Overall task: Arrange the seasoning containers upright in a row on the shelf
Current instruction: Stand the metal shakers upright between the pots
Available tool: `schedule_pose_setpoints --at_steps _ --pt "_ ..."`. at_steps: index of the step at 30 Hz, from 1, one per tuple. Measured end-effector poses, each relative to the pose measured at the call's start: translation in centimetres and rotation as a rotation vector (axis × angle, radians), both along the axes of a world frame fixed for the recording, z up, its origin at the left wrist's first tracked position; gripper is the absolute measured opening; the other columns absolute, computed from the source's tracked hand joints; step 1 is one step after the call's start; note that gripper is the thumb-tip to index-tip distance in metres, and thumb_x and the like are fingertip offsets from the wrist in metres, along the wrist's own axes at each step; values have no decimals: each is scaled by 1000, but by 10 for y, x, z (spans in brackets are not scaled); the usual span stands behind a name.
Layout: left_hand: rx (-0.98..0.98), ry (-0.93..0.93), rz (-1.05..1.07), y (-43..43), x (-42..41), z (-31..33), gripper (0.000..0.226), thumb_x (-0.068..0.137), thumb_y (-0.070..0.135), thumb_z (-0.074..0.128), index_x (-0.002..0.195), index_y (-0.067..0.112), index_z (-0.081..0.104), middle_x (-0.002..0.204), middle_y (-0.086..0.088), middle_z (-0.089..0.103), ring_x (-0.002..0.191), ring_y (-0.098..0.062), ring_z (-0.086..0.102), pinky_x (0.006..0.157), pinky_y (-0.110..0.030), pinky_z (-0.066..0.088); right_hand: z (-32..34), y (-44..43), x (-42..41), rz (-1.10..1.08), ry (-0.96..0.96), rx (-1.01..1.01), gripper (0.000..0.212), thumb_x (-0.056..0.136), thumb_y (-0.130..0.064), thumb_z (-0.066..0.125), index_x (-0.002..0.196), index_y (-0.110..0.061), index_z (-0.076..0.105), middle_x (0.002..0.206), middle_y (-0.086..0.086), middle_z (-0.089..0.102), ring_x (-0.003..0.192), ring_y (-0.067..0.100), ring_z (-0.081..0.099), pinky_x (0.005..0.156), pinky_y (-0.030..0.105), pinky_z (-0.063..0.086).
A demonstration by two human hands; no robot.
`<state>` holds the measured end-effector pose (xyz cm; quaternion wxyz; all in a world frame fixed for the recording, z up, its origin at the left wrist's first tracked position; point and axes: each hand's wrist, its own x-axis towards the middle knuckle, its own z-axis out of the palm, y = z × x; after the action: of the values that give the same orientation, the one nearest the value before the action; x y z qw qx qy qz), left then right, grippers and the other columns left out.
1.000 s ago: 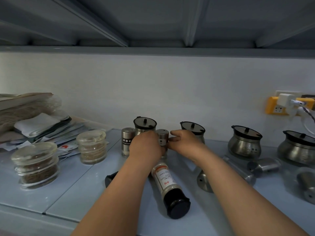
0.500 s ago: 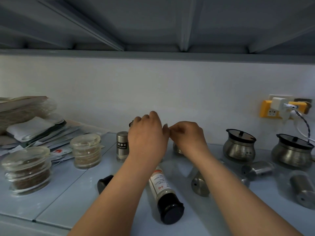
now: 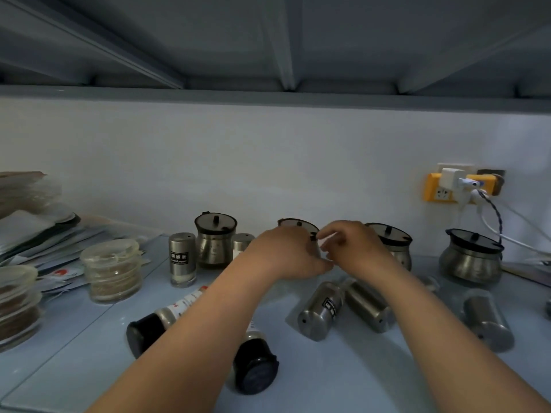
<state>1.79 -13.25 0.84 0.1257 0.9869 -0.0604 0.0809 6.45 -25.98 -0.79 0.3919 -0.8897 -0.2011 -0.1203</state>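
Note:
On the pale blue shelf (image 3: 328, 383), my left hand (image 3: 283, 253) curls round a steel seasoning pot (image 3: 298, 224) with a dark lid at the back. My right hand (image 3: 353, 244) pinches the pot's lid edge from the right. Upright stand a labelled steel shaker (image 3: 182, 259), a second pot (image 3: 215, 239), a small shaker (image 3: 243, 241) and two more pots (image 3: 390, 238) (image 3: 472, 257). Lying flat are three steel shakers (image 3: 320, 311) (image 3: 368, 305) (image 3: 486, 318) and two black-capped bottles (image 3: 155, 323) (image 3: 255, 365), partly under my left forearm.
Glass jars (image 3: 111, 269) (image 3: 15, 305) and a stack of papers (image 3: 35, 222) fill the left end. A yellow wall socket (image 3: 441, 192) with plugs and trailing cables hangs at the right. The upper shelf's underside (image 3: 268, 93) is low overhead.
Both hands left the small shaker and moved right to the steel pot behind. The view has shifted, showing more lying shakers.

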Motion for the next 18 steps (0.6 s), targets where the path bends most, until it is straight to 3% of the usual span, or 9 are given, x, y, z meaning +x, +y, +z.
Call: schedule_pose_setpoints --at_steps 3,7,11,14,18 --pt "16 91 -44 -1 1 -8 48 81 61 53 87 15 66 88 -1 66 85 -16 61 70 -30 46 1 -4 0 77 2 -94 40 79 3 42 82 -29 66 93 1 69 86 17 65 81 31 54" --pt "40 116 -57 -1 0 -16 48 76 67 56 58 24 43 63 11 46 64 -9 47 53 -22 33 8 -6 -5 176 42 -319 48 69 8 43 87 -28 68 99 -3 69 86 12 61 73 23 49" --pt "25 291 -101 -2 -1 -17 53 69 71 60 81 20 60 73 9 53 79 -12 53 66 -23 39 10 -9 -14 233 133 -503 49 72 7 47 101 -27 65 108 -7 64 92 9 56 66 17 44" --pt "44 331 -117 -1 0 -19 42 71 62 66 61 27 45 66 7 54 66 -11 52 59 -25 39 8 -7 -17 248 162 -560 47 75 4 48 106 -30 61 102 -10 60 96 11 56 76 24 50" --pt "6 300 -90 3 -1 -20 35 72 48 69 59 25 46 62 6 51 64 -13 52 55 -23 38 9 -6 -20 263 226 -559 49 76 4 48 114 -27 56 98 -12 56 100 13 56 84 29 50"
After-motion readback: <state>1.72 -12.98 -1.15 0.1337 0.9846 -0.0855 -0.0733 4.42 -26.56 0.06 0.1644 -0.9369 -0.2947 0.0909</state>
